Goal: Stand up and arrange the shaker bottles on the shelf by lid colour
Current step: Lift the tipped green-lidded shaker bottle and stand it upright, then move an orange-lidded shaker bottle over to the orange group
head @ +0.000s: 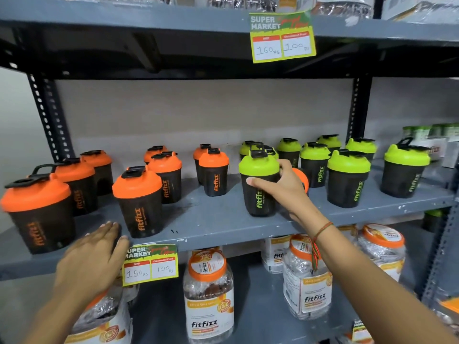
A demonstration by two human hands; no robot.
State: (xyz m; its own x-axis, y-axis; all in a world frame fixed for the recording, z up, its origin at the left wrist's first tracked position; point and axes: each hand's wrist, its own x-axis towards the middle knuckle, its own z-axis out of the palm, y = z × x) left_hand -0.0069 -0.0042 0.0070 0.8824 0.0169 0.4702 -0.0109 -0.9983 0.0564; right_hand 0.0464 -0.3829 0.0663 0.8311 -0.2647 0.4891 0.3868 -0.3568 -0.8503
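Shelf (223, 224): orange-lidded shakers (139, 202) upright at left, green-lidded shakers (347, 177) upright at right | Right hand (285, 192): clasped round green-lidded shaker (258, 184), mid-shelf, upright | Behind it: orange lid (301, 180), mostly hidden | Left hand (92, 259): flat, fingers spread, on shelf edge, holding nothing | Lower jars (208, 294): wrapped contents, unclear.
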